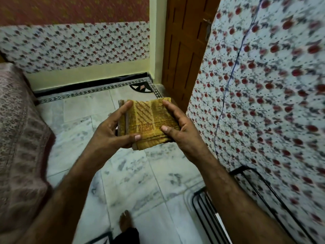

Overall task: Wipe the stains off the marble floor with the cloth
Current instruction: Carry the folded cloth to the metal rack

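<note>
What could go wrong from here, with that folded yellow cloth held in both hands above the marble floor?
1. The white, grey-veined marble floor is mottled, so real stains may get missed.
2. The black wire rack lies on the floor right of the bare foot; kneeling or stepping could catch it.
3. The thin blue cord hangs near the right hand gripping the folded yellow cloth and might snag.
</note>
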Motion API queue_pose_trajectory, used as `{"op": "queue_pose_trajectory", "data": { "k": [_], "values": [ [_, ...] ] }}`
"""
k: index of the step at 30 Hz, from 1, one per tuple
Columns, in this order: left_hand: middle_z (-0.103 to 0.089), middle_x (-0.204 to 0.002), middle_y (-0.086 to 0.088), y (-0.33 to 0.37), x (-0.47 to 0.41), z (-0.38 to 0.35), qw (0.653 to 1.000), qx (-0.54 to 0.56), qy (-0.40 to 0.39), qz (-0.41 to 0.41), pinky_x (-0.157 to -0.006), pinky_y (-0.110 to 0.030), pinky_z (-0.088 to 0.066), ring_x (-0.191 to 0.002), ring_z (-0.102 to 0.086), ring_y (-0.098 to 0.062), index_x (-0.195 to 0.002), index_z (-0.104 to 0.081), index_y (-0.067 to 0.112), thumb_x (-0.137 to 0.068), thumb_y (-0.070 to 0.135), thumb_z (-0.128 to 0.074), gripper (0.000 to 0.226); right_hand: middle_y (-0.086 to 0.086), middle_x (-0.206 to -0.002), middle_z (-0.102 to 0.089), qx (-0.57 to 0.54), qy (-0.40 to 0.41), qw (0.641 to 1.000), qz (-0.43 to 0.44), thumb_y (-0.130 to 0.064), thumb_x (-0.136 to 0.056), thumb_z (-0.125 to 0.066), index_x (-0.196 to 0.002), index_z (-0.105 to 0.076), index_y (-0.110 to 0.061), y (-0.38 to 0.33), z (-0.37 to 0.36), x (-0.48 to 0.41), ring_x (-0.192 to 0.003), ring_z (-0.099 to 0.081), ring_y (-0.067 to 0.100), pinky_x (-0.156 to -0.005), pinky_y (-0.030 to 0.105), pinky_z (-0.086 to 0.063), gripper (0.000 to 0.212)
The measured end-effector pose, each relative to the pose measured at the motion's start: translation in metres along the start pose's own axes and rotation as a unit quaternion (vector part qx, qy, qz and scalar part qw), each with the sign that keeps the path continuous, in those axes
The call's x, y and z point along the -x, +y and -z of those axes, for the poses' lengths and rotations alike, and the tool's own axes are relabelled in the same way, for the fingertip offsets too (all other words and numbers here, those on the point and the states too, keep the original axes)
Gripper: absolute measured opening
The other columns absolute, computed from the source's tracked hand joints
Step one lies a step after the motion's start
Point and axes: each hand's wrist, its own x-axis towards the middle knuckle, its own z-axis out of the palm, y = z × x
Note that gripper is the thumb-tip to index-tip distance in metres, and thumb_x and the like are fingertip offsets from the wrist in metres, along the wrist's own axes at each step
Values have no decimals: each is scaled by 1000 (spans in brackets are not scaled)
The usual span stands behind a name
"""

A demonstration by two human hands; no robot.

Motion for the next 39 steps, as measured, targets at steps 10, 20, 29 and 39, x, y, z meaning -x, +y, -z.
{"op": "queue_pose_trajectory", "data": {
  "k": [10, 20, 29, 39],
  "values": [
    [-49, -142, 25, 12, 29, -87, 998, -23, -55, 5, -80, -38, -61, -123, -60, -7, -145, -47, 41, -69, 5, -81, 91, -19, -153, -45, -31, 63, 998, 5, 9, -99, -57, -143, -47, -48, 3, 61, 84, -133, -51, -9, -106, 33, -55, 73],
    [-39, -154, 18, 7, 10, -178, 985, -45, -167, 5, -87, -25, -57, -126, -54, 4, -151, -40, 35, -78, -6, -75, 91, -14, -160, -42, -15, 180, 984, -9, 9, -98, -59, -149, -45, -44, 15, 132, 143, -149, -39, 4, -123, 41, -40, 75],
    [-43, -142, 30, -22, -31, -265, 958, -58, -280, 27, -90, -22, -55, -121, -56, 8, -152, -38, 31, -82, -9, -72, 88, -18, -154, -51, -56, 311, 947, -62, -27, -98, -59, -137, -57, -58, 40, 192, 176, -144, -49, 8, -121, 50, -42, 50],
    [-32, -141, 39, -84, -60, -376, 896, -115, -428, 38, -91, -13, -51, -118, -45, 25, -153, -35, 35, -83, -5, -74, 90, -22, -150, -54, -71, 424, 896, -116, 10, -105, -46, -133, -57, -53, 98, 258, 249, -142, -49, 3, -122, 51, -40, 70]
  ]
}}
